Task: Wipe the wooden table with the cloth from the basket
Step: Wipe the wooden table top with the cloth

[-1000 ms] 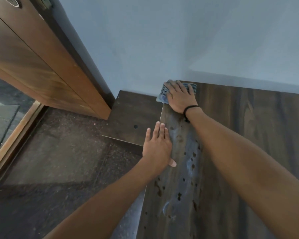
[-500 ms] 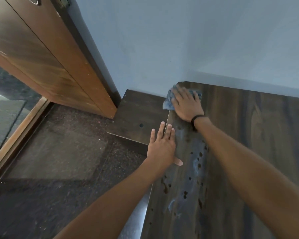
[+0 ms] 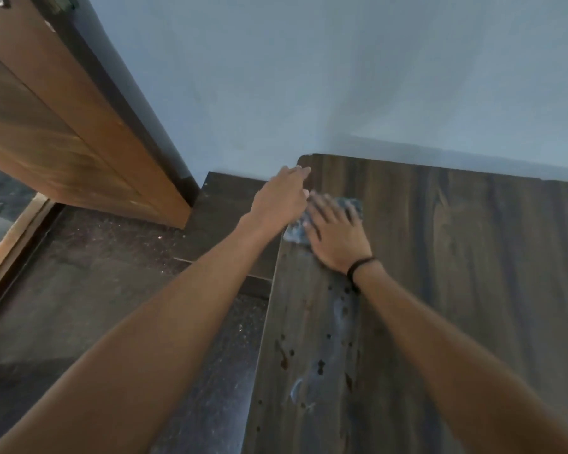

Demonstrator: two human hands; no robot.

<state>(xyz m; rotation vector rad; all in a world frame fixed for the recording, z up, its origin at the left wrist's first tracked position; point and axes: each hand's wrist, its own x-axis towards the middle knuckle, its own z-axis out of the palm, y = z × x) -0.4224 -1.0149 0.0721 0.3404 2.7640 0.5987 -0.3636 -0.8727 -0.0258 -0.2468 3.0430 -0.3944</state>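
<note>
Cloth (image 3: 353, 204), blue-grey, crumpled: laid near the far left corner of the wooden table (image 3: 466, 263), its long axis slanted from the left edge toward the far right. It is pressed flat under the right hand (image 3: 336, 239), fingers spread. The left hand (image 3: 281, 199) is held at the left edge, fingers extended.

Dark matt wood-grain table (image 3: 440, 290), spotted; crumpled blue cloth (image 3: 351, 204).

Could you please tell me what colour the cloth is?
The cloth is mottled blue-grey; head view.
</note>
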